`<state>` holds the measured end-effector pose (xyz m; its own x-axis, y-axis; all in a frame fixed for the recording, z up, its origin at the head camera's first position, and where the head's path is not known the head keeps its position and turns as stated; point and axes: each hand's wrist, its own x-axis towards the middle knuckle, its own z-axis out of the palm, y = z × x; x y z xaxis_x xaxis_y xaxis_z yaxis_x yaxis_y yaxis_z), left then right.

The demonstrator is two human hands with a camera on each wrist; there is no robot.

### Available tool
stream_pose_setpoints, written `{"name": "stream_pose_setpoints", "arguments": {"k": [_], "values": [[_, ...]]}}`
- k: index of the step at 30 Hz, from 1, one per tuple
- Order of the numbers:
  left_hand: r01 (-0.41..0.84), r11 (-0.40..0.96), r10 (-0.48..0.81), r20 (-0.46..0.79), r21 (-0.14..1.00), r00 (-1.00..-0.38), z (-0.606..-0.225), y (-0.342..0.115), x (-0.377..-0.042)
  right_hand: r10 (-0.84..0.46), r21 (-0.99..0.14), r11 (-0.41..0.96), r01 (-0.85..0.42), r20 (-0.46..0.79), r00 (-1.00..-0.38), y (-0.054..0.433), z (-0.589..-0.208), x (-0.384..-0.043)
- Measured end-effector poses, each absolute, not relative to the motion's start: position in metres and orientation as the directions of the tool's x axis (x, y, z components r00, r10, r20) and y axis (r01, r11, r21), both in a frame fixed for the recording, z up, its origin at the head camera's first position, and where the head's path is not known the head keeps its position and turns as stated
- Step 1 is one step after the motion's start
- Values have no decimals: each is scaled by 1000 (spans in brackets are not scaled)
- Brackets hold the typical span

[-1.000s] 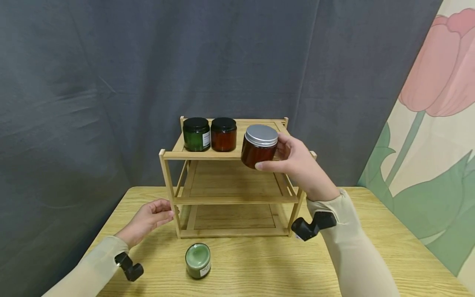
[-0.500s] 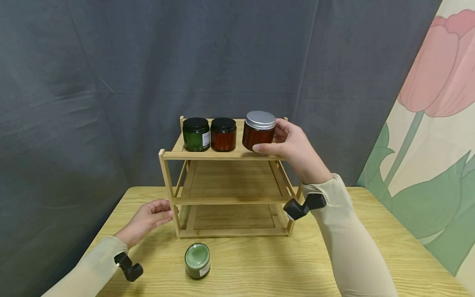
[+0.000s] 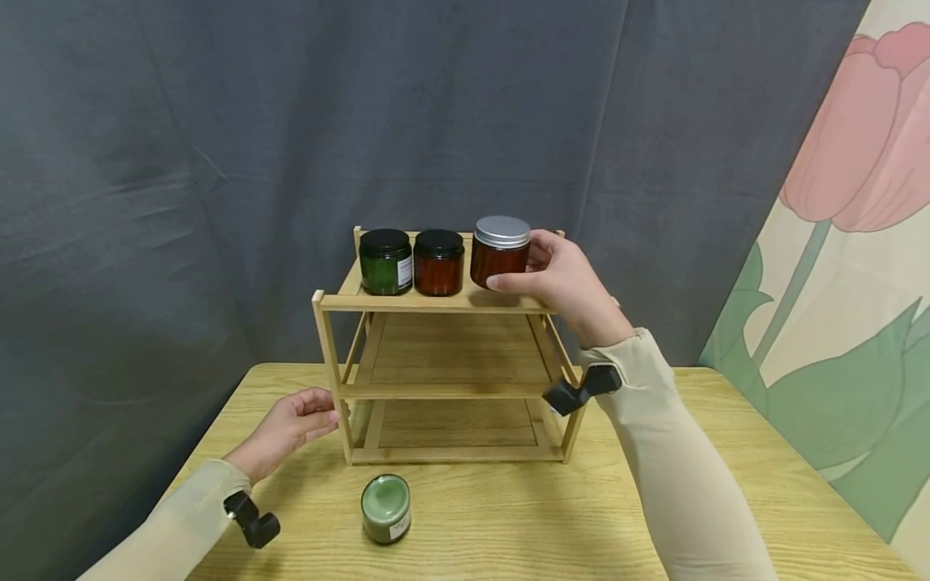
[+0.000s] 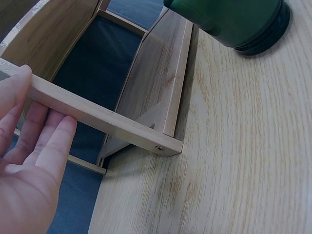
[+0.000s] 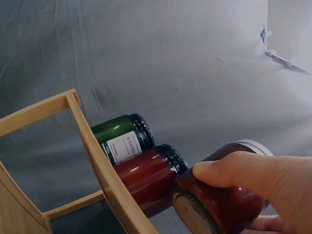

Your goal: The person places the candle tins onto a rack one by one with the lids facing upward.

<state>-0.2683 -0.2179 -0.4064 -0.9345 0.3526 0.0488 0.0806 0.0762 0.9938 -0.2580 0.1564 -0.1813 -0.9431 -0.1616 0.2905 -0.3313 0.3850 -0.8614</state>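
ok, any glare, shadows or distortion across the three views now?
Head: soft shadows on the table; left wrist: edges of the wooden rack look bowed at upper left; right wrist: glints on the green jar and black-lidded amber jar, curtain paling toward upper right.

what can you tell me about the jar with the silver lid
The jar is a squat, translucent amber cylinder, glass or plastic by its look, with a ridged silver lid on; no label shows. The right hand grips it close to upright above the rack's top tier. Its round base shows in the right wrist view, so it appears lifted.
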Motion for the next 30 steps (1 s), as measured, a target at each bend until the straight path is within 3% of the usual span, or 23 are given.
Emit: {"name": "stream_pose_setpoints", "arguments": {"k": [30], "values": [[80,93,353,42,992,-935,-405,-218,-268,-116,-857,449,-251,223,-968,152,-183,-279]]}}
